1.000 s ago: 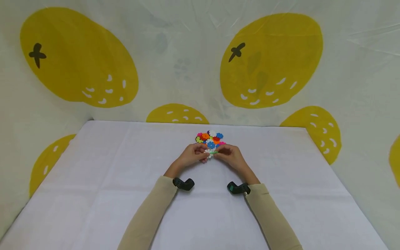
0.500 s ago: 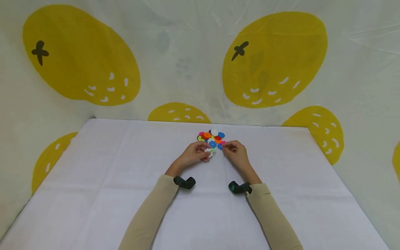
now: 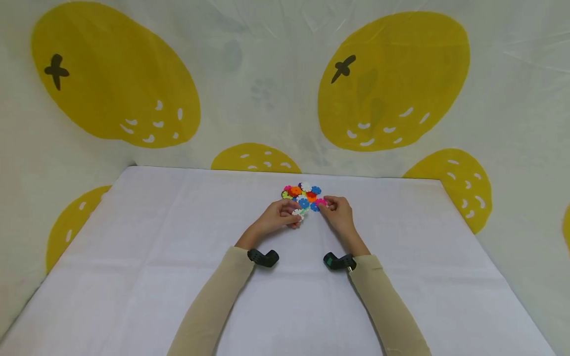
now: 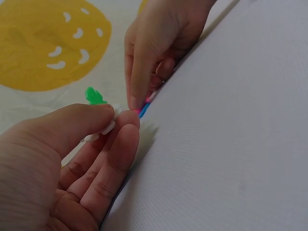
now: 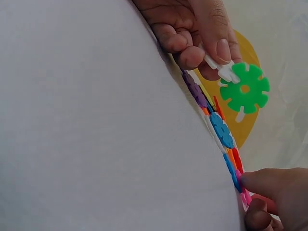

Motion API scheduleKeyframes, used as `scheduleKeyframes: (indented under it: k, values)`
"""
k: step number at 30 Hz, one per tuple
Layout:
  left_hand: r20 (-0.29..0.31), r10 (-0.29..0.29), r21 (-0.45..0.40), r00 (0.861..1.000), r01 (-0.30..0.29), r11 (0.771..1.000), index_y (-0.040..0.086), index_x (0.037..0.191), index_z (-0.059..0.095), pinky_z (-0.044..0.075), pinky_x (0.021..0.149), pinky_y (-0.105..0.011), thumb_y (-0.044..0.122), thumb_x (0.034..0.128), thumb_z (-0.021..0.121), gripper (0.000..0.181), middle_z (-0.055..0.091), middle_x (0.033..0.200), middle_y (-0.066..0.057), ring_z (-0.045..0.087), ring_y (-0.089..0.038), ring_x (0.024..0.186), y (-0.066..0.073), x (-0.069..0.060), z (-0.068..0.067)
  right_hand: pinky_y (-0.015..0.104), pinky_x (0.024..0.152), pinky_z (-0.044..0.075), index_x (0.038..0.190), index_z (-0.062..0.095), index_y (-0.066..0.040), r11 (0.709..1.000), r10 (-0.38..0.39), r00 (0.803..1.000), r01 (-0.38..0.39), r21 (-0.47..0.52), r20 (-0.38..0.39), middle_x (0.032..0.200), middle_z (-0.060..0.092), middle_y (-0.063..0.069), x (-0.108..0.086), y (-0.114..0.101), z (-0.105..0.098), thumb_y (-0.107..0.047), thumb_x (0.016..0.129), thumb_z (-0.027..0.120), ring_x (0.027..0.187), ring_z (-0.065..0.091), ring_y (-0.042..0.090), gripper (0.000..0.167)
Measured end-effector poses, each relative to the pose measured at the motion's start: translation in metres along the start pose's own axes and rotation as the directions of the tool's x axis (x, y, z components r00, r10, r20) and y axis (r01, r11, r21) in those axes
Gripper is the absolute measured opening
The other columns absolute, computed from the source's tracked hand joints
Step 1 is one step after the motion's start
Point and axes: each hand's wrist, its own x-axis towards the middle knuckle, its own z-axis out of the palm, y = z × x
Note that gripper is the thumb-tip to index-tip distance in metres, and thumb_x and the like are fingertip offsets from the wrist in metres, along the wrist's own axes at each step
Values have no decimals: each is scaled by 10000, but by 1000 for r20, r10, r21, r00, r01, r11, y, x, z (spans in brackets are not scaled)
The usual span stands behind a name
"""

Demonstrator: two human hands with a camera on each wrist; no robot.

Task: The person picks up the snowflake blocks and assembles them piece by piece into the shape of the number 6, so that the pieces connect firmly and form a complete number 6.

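Here's the left hand [image 3: 275, 217], its grip clamped on a toothed white disc [image 3: 297, 213], thumb on one face and fingertips on the other. A bright green disc [image 5: 245, 88] is joined to that white one, sticking out past the fingers at an angle, a round hole at its middle. Across from it, the right hand [image 3: 340, 215] is down at the near right edge of the pile [image 3: 296, 191], and its grip has a pink disc [image 3: 321, 202] pinched between thumb and fingers, a blue disc [image 3: 314, 206] lying right beside it. The pile itself sits near the far edge of the white-covered counter [image 3: 285, 306], discs overlapping in orange, red, yellow, white and more. A light blue disc [image 5: 221, 130] lies in the pile, and a purple disc [image 5: 196, 91] sits close to the left hand. Both arms come in from the near side in beige sleeves [image 3: 213, 301], a black wrist camera [image 3: 263, 258] on each. Behind it all hangs a pale backdrop [image 3: 267, 74] printed with big yellow fruit [image 3: 394, 81].
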Motion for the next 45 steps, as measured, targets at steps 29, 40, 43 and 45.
scheduleKeyframes:
  k: [29, 40, 43, 45]
  values:
    - [-37, 7, 33, 999, -6, 999, -40, 1253, 547, 566, 777, -291, 55, 949, 621, 327, 656, 963, -142, 676, -131, 762, -2, 2, 0, 172, 552, 486, 1151, 651, 19, 869, 16, 999, -28, 493, 30, 814, 670, 7, -5, -1, -2, -168, 917, 692, 595, 584, 89, 303]
    - [-31, -2, 23, 1000, 2, 1000, -41, 1251, 547, 567, 781, -304, 52, 946, 624, 327, 647, 972, -135, 675, -134, 774, -3, 3, 0, 172, 566, 485, 1161, 639, 61, 876, -43, 993, -18, 482, 114, 819, 671, 11, -5, -1, -1, -164, 923, 685, 598, 577, 97, 331]
    - [-34, -10, 44, 999, 12, 999, -25, 1247, 557, 565, 785, -296, 63, 942, 636, 327, 648, 971, -131, 678, -142, 774, -2, 2, 0, 174, 576, 487, 1168, 637, 65, 881, -38, 989, -35, 473, 145, 860, 682, 72, -5, -2, -1, -174, 920, 689, 606, 579, 104, 348]
    - [-35, -9, 57, 999, 11, 998, -23, 1244, 562, 566, 780, -294, 64, 937, 642, 329, 648, 964, -130, 680, -143, 769, -2, 2, 0, 176, 582, 490, 1165, 639, 66, 881, -35, 987, -43, 471, 157, 878, 682, 104, -6, -2, -1, -168, 918, 692, 611, 583, 109, 345]
